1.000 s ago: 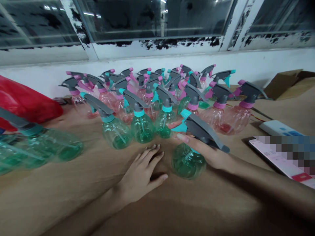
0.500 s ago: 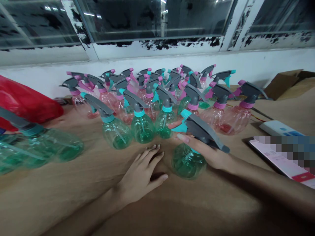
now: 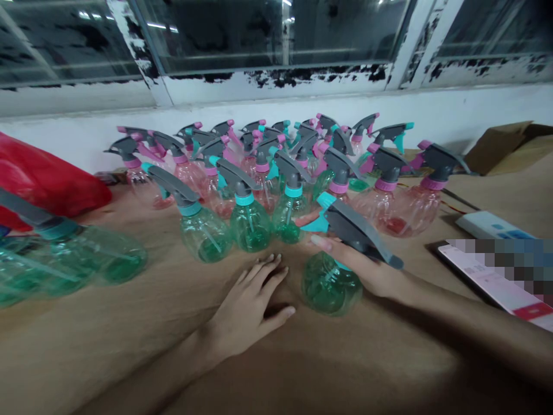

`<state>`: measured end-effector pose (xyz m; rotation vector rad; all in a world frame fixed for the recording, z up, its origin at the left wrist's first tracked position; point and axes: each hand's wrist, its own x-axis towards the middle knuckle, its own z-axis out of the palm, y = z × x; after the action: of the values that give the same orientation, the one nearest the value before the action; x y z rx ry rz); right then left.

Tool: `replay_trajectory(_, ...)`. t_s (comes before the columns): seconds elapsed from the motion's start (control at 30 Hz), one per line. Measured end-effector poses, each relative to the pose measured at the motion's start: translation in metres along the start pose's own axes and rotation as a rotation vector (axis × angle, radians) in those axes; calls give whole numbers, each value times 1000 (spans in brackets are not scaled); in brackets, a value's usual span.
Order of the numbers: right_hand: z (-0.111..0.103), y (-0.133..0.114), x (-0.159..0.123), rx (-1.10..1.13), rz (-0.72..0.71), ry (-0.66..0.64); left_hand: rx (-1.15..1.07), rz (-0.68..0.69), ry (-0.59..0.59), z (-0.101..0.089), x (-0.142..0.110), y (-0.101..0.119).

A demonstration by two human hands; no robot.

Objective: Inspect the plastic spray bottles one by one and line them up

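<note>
My right hand (image 3: 358, 259) is wrapped round the neck of a green spray bottle (image 3: 330, 288) with a grey and turquoise trigger head. The thumb lies on the near side, and a fingertip shows beyond the trigger. To its left my left hand (image 3: 250, 305) lies flat on the wooden table (image 3: 181, 340), fingers spread, holding nothing. Just beyond the left fingertips stand a green spray bottle (image 3: 250, 225), another green spray bottle (image 3: 205, 236) and a third green spray bottle (image 3: 290, 213), all upright with turquoise collars.
Several pink spray bottles (image 3: 408, 207) and more green ones crowd behind, before the white wall (image 3: 268, 104). At left are overlapping green bottles (image 3: 116, 253) and a red plastic bag (image 3: 47, 178). A phone (image 3: 488, 282), a white device (image 3: 492, 225) and a cardboard box (image 3: 501, 150) lie at right.
</note>
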<state>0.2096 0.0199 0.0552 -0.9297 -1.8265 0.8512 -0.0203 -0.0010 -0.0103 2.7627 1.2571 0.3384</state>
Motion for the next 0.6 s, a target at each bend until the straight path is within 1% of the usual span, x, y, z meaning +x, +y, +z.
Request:
replay_trajectory(0.27,-4,-10,-4,-87,0,22,-2,3,-4,-1,0,1)
replay_trajectory(0.47,2,-4,-1,10,-10,19,-43,-11,4,0,1,0)
replay_trajectory(0.6,7,0,-2,33,27,39,-156,-24,39,-1,-1,4)
